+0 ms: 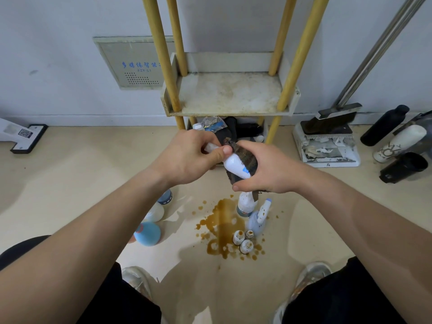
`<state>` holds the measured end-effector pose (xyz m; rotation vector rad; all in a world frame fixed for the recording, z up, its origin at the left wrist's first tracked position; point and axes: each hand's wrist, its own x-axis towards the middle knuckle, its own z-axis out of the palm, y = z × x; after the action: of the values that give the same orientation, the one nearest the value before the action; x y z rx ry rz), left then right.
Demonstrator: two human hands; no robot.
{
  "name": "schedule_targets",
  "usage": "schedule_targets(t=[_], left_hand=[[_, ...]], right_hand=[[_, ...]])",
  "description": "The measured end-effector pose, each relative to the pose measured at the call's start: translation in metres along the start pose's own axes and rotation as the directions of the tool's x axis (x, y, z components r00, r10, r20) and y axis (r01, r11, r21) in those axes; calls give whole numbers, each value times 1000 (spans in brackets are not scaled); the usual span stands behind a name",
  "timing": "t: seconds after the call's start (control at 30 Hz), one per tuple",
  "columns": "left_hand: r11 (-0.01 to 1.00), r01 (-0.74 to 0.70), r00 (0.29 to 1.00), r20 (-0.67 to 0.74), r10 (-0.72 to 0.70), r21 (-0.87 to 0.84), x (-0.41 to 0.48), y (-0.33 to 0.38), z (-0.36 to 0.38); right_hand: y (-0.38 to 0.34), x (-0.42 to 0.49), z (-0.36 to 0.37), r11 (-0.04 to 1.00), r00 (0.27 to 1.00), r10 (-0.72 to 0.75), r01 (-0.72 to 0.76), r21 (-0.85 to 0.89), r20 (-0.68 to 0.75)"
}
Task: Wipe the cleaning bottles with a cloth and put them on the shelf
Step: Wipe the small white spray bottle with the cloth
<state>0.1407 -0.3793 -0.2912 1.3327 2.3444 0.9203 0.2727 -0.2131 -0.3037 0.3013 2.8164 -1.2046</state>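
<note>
- Left hand (187,157) clamped on the neck end of the bottle (235,166), thumb across it.
- Bottle is white, tilted, held in the air just in front of the shelf (229,94).
- Right hand (268,169) curled round a dark cloth (246,157), which is wrapped on the bottle's body.
- Shelf tray is stained; dark clutter on the tier below.
- Floor in front of shelf: brown spill (222,220), with spray bottles (247,204) and small bottles (244,242) standing in it, spattered.
- Blue bottle (147,233) on the floor, front-left of shelf.
- Dustpan (327,146) right of shelf.
</note>
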Motion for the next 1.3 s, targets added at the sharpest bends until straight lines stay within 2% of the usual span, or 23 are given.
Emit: schedule_targets(t=[0.13, 0.27, 0.43, 0.67, 0.77, 0.83, 1.0, 1.17, 1.3], left_hand=[[998, 47, 998, 37, -45, -47, 0, 3, 2], [964, -1, 995, 96, 28, -264, -1, -4, -1], [981, -51, 995, 72, 65, -187, -1, -10, -2], [988, -123, 991, 71, 116, 95, -2, -9, 2], [984, -101, 990, 112, 84, 149, -1, -8, 3], [990, -89, 990, 115, 76, 114, -1, -10, 3], [986, -74, 989, 119, 92, -148, -4, -14, 2], [997, -53, 995, 76, 57, -47, -4, -12, 4], [988, 88, 996, 38, -84, -123, -2, -4, 10]], right_hand=[[2, -1, -3, 999, 1000, -2, 3, -42, 23], [1, -2, -4, 1000, 999, -1, 0, 26, 38], [2, -2, -4, 996, 998, -14, 9, 91, 57], [-1, -4, -5, 994, 989, -8, 24, -105, 150], [2, -5, -3, 993, 987, 14, 5, -115, 160], [4, -5, -2, 998, 988, 12, -2, -63, 156], [5, -5, -4, 998, 992, 15, -22, 56, 123], [2, -6, -5, 998, 994, 9, -14, 54, 106], [1, -6, -4, 1000, 996, -6, 5, 6, 89]])
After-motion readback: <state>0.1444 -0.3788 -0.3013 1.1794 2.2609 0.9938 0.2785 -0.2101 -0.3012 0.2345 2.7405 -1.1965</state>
